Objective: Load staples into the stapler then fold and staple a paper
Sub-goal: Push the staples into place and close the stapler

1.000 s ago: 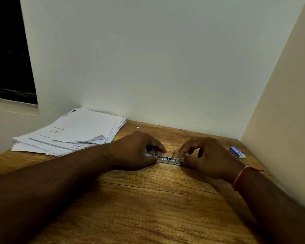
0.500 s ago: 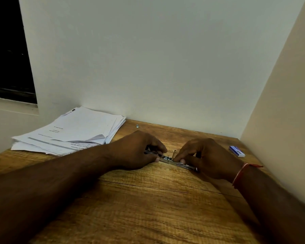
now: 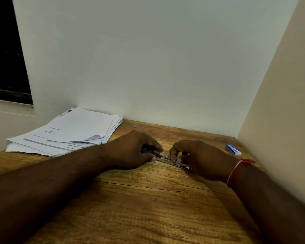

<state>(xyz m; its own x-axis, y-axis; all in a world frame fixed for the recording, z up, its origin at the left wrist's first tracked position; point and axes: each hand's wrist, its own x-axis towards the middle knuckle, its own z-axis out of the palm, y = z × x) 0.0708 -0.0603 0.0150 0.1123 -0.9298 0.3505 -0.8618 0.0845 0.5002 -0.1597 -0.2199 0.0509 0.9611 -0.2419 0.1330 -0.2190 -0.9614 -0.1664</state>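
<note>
You are in the loading step: your left hand [image 3: 136, 150] grips the opened stapler [image 3: 167, 159] on the wooden desk [image 3: 148, 208], your right hand [image 3: 199, 159] pinches at its magazine. The paper stack [image 3: 69, 132] lies unfolded, unstapled.

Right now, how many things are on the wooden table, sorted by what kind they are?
Messy pile of white printed papers: 1
Shiny metal stapler, held by the left hand and right hand: 1
Small blue and white box: 1
Tiny metal bit by the wall, too small to tell what it is: 1
Total: 4
</note>
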